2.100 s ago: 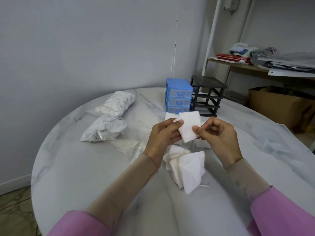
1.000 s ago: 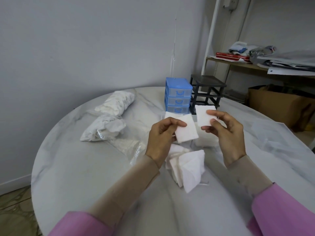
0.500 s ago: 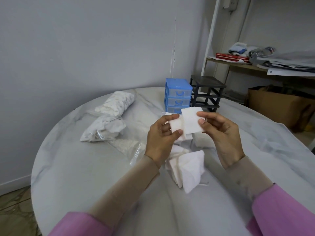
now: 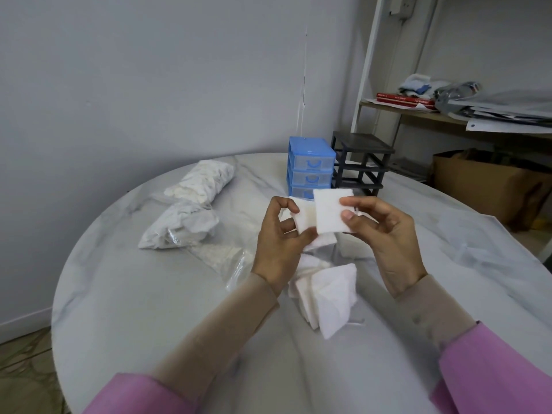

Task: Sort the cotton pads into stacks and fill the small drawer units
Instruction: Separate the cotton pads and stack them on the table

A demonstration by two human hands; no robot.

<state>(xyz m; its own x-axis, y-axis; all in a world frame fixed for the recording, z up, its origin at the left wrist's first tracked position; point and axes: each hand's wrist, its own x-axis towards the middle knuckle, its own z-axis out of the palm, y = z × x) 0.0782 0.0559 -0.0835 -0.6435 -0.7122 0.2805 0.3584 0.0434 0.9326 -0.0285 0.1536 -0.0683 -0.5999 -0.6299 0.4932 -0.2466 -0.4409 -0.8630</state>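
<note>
My left hand grips a small stack of square white cotton pads above the table. My right hand pinches a single white pad and holds it against the front of that stack. A loose heap of square pads lies on the table just below my hands. A blue three-drawer unit stands behind, its drawers closed. A black drawer frame with no drawers in it stands to its right.
Two plastic bags of cotton pads lie at the left on the round marble table, with a flat clear bag beside them. Clear plastic sheet lies at right. A shelf and a cardboard box stand beyond.
My hands drew apart, the right one holding a single pad away from the stack. It has since brought that pad back against the stack in my left hand.
</note>
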